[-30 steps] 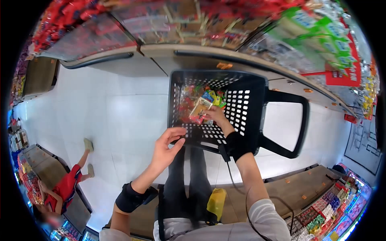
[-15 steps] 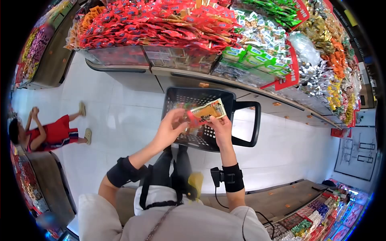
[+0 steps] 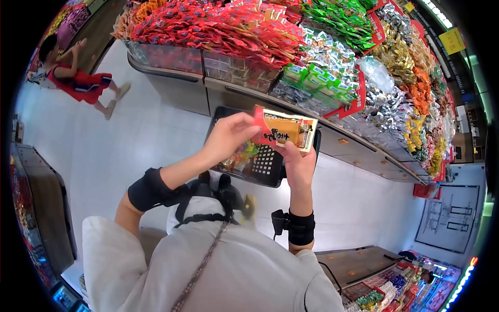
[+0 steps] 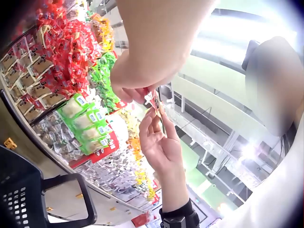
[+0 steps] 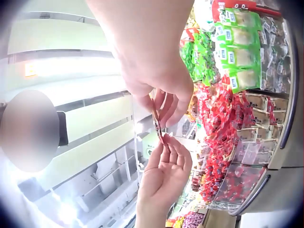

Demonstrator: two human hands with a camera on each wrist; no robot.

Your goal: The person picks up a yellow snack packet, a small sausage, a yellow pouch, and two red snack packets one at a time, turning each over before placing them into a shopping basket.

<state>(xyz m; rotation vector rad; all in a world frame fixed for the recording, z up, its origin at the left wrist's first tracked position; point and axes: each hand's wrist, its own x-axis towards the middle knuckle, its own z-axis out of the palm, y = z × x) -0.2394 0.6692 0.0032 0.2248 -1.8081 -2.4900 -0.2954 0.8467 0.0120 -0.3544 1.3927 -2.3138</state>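
A flat snack packet (image 3: 286, 129), red at one end with a brown middle and a pale edge, is held up between both hands above the basket. My left hand (image 3: 231, 136) pinches the red end with fingertips and thumb. The opposite end is pinched by my right hand (image 3: 300, 165), its thumb across the printed front. In the right wrist view the packet (image 5: 157, 124) appears edge-on, with the left hand (image 5: 165, 178) at its lower end. Below the hands, the black shopping basket (image 3: 266, 162) holds several colourful wrapped snacks (image 3: 241, 157), partly covered by my left forearm.
A long counter beyond the basket is heaped with red packets (image 3: 218, 31), green packs (image 3: 319, 80) and silver-wrapped snacks (image 3: 387, 106). A person in red (image 3: 80, 83) stands in the aisle at the left. Another display (image 3: 371, 291) stands behind at the lower right.
My right hand has come up out of the basket with the packet, and my left hand has taken its red end. Both hands have risen. The view has tilted up toward the counter.
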